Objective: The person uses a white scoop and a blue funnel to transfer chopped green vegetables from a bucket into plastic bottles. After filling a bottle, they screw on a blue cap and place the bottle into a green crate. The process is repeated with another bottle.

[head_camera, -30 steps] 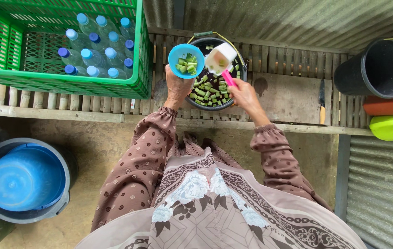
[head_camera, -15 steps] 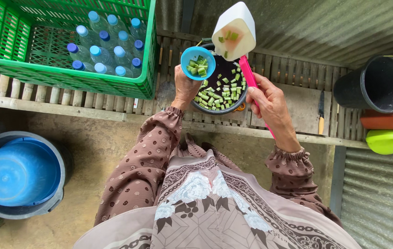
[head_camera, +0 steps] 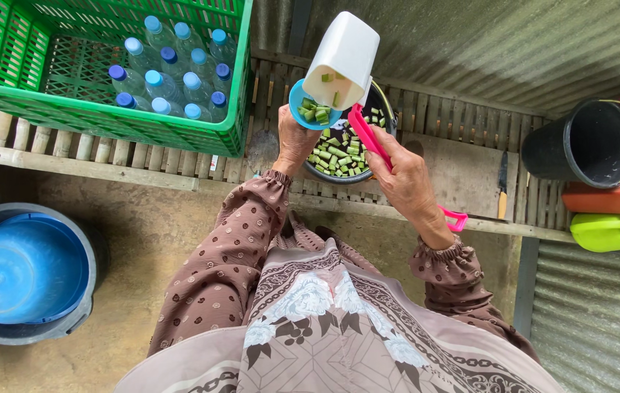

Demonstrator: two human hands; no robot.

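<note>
Closest to me I see my patterned lap and brown dotted sleeves, and from there both arms reach up to the slatted wooden bench (head_camera: pixel 441 171). My right hand (head_camera: pixel 406 178) is wrapped tight around the pink handle (head_camera: pixel 370 137) of a white scoop (head_camera: pixel 342 61), whose far end pokes out pink below my wrist; the scoop is lifted and tilted, its open mouth showing a few green pieces stuck inside, right above the small blue bowl (head_camera: pixel 311 110). My left hand (head_camera: pixel 294 138) grips that blue bowl from beneath, fingers closed on it, and the bowl carries chopped green vegetable pieces. Both sit over the dark pot (head_camera: pixel 343 149) on the bench, which is full of the same cut green pieces (head_camera: pixel 333 153). Down on the ground to my left stands a grey bucket with a blue basin (head_camera: pixel 22 271) nested in it. Further along the bench, a knife (head_camera: pixel 502 183) lies to the right of the pot. Beyond that sit a black bucket (head_camera: pixel 586 142), an orange container (head_camera: pixel 615 196) and a lime green one (head_camera: pixel 612 231). At the far left, a green crate (head_camera: pixel 106 109) holds blue-capped plastic bottles (head_camera: pixel 172 76).
</note>
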